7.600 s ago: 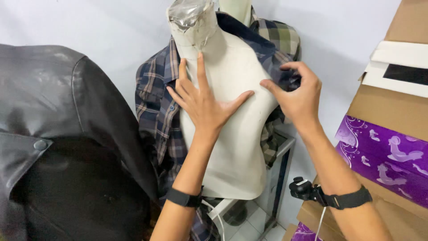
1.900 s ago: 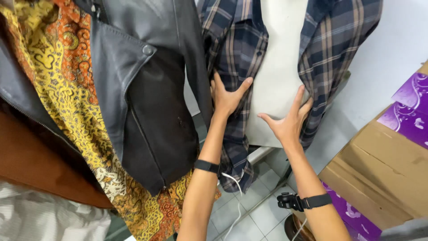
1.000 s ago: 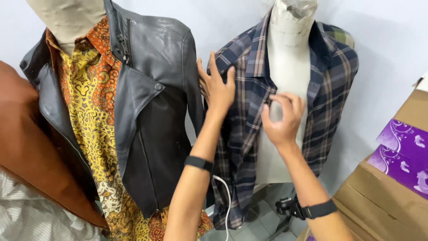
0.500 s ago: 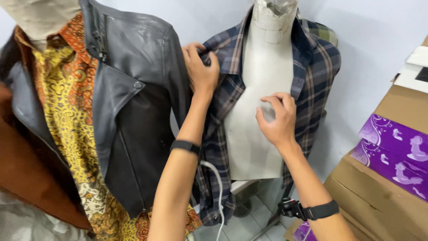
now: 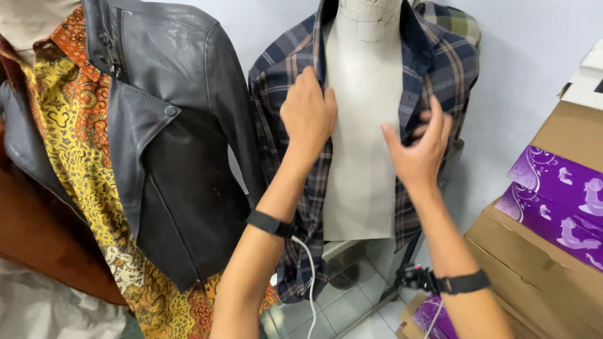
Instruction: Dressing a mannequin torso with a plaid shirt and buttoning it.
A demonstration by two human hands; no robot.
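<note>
Both hands are up on the plaid shirt [image 5: 289, 81], which hangs open on the pale mannequin [image 5: 361, 138] straight ahead, a bare strip of torso showing between its two front edges. Those edges run top to bottom, collar down to hem, and that vertical line is what counts here: one edge sits under each hand, with the torso's width between them.

The left hand [image 5: 308, 113] is closed around the shirt's left-side edge just below the collar, knuckles to the camera, cloth bunched in the grip. It sits higher and tighter in than its partner. The right hand [image 5: 418, 150] is lower, at chest height, on the opposite edge. Its fingers are spread and curled toward the fabric, thumb pointing in across the torso. It looks to be pinching the placket, but its back hides the fingertips, so a true grip can't be confirmed.

So the shirt lies directly forward of both hands, at arm's reach, left hand high, right hand low.

Off to the left, a second form wears a grey leather jacket [image 5: 182, 144] over a yellow batik shirt [image 5: 75, 144], its sleeve just beside the plaid one. Cardboard boxes [image 5: 553, 238] with purple panels stack at the right.
</note>
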